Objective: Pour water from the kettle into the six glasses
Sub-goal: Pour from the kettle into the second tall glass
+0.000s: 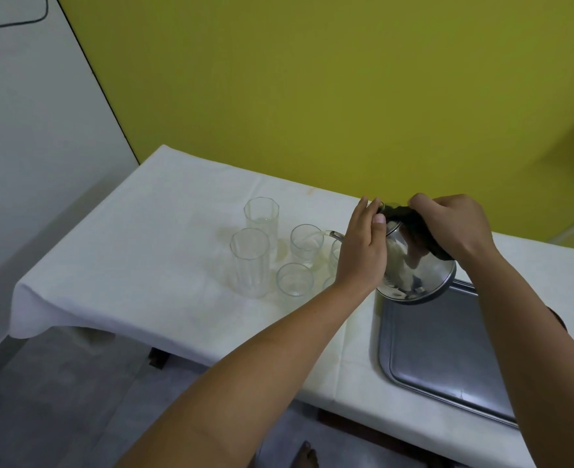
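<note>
While the right hand [454,224] grips the tilted kettle [413,265] by its handle, left hand [363,251] braces its lid; four glasses [250,261] fully visible beyond the left hand, two partly hidden behind it.

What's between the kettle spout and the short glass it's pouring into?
Nothing visible. The kettle, held tilted by the right hand with the left hand steadying it, has its spout right at the short glass, rim clear.

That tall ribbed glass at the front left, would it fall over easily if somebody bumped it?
Probably yes. The tall ribbed glass is narrow and stands much higher than the short glass beside it, so a nudge near its rim would likely tip it. It looks empty, so light, and might slide on the white tablecloth.
</note>
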Demonstrator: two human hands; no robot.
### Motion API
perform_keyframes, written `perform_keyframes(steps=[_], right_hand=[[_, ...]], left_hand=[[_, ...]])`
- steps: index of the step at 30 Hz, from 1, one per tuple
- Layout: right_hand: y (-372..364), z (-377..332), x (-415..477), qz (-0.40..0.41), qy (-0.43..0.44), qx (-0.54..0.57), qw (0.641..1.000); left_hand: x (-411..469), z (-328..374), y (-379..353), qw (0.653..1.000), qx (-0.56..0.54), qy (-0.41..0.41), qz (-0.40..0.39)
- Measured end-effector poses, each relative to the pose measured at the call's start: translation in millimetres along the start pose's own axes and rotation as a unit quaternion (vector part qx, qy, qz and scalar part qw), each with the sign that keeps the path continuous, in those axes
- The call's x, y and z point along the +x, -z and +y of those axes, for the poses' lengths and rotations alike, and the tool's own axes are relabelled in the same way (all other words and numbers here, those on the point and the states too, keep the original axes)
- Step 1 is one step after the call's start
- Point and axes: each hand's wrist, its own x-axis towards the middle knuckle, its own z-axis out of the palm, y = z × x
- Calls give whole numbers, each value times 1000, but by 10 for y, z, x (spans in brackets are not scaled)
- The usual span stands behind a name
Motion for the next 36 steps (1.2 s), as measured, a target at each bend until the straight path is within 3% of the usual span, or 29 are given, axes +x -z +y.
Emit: perform_keyframes(steps=[15,28,36], right_hand=[[-13,50,45,-4,-8,20,1000],[56,174,-25,-26,-27,189,981],[83,348,-31,5,-66,281,958]], left_hand=[[35,-15,-33,1000,1,-5,8],[5,104,-86,998,45,-40,-12],[-16,241,-150,990,111,-79,-33]])
